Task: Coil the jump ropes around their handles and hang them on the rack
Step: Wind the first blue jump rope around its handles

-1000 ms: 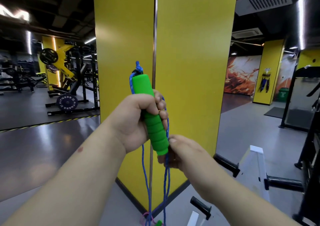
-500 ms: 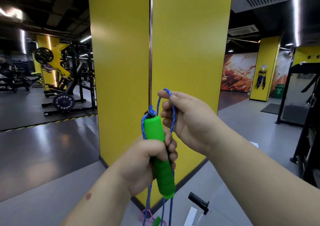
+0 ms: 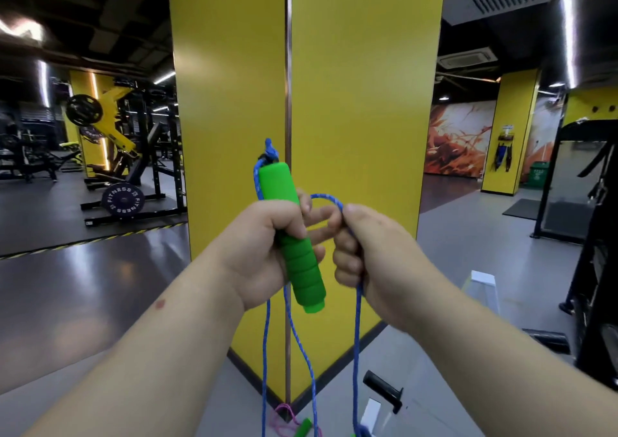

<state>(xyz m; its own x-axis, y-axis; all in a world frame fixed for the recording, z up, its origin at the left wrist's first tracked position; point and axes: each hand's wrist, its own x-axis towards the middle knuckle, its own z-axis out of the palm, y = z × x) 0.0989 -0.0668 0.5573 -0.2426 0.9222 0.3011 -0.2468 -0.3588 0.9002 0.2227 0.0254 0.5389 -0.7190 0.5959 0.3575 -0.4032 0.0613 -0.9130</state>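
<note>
Fingers [image 3: 347, 246] of the right hand [image 3: 374, 252]: curled, pinching the blue rope [image 3: 358, 319], its loop arching left. Left hand [image 3: 264, 246]: clamped round the green handle [image 3: 291, 232], near-upright, just beside. Loose strands hang floorward.

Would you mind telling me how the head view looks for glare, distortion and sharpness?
Head view: the green handle and both hands, left and right, are sharp and evenly lit; ceiling strip lights blow out and glare off the glossy floor; wide-angle distortion bends the edges.
</note>
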